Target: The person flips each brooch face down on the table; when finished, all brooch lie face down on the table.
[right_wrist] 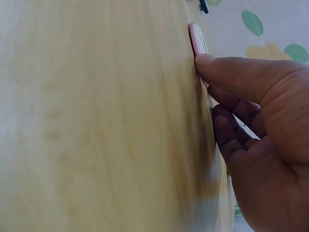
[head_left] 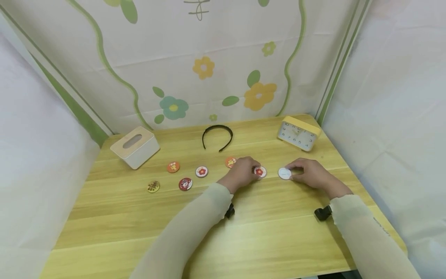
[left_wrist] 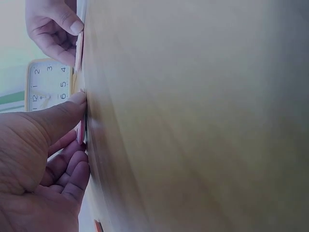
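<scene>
In the head view my left hand (head_left: 239, 174) pinches a round white badge with a red flower (head_left: 259, 172) by its edges, low over the wooden table. To its right, my right hand (head_left: 311, 173) holds a plain white round badge (head_left: 284, 173) between thumb and fingers. A small gap separates the two badges. The left wrist view shows the left thumb (left_wrist: 67, 113) on the rim of its thin badge (left_wrist: 81, 131). In the right wrist view, a pink-edged disc (right_wrist: 197, 38) lies at the right thumb's tip. An orange badge (head_left: 230, 162) is partly hidden behind the left hand.
Several round badges lie left of the hands: orange (head_left: 173, 167), white with a red flower (head_left: 201, 171), dark red (head_left: 185, 184) and yellow (head_left: 153, 186). Behind them stand a tissue box (head_left: 143, 153), a black headband (head_left: 218, 127) and a yellow-topped clock (head_left: 297, 133). Printed curtains enclose the table.
</scene>
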### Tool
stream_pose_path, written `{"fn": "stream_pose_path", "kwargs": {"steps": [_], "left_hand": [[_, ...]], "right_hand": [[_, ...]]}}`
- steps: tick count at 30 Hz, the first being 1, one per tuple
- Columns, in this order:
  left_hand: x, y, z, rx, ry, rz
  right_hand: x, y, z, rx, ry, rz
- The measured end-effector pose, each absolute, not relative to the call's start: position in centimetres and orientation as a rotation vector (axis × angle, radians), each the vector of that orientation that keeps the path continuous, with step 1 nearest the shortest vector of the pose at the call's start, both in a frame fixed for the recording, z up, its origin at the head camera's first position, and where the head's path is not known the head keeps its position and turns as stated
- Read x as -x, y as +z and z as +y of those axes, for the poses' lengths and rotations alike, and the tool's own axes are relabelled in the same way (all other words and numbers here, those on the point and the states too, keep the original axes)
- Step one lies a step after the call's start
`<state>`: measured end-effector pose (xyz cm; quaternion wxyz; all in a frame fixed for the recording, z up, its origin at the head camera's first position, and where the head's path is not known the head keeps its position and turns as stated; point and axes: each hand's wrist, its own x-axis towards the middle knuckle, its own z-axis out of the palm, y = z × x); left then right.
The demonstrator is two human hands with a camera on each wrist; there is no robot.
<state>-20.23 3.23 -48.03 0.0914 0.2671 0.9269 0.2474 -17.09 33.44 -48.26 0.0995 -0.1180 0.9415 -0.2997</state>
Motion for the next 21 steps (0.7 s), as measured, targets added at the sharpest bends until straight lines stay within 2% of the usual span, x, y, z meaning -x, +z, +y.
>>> {"fn": "stream_pose_path", "kwargs": {"steps": [8, 21], "left_hand": [[20.3, -48.1, 3.6, -0.825, 0.732, 2.759], [20.2, -48.1, 3.3, -0.815, 0.764, 2.752]], "right_hand": [[17.1, -47.7, 32.8, 0.305, -0.939, 2.765], [18.5, -48.8, 27.4, 0.551, -0.953, 2.797]]}}
